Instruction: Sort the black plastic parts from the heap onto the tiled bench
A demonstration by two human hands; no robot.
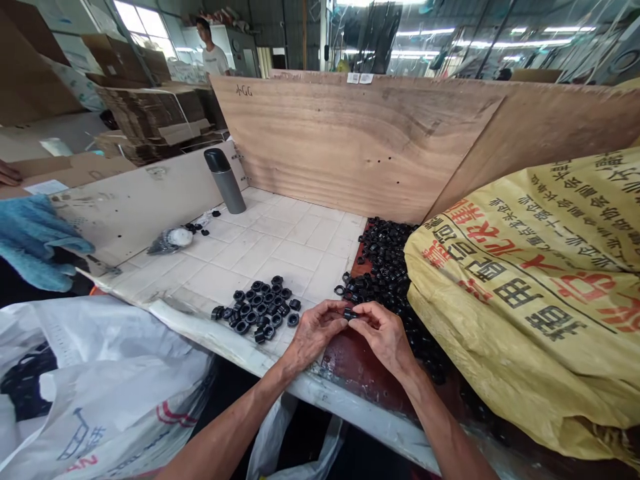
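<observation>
My left hand (316,331) and my right hand (383,331) meet over the table's front edge, fingers pinched together on a small black ring part (351,313) between them. Left of my hands lies a small cluster of several black ring parts (260,309) on the white tiled tabletop (280,240). To the right, a large heap of the same black parts (387,267) spills out beside a yellow printed sack (540,293).
A grey flask (225,180) stands at the back left, near a clear plastic bag (170,240). Plywood boards (360,140) wall the table. White sacks (100,387) hang at front left, a blue cloth (35,237) lies left. A person in white (213,50) stands far behind.
</observation>
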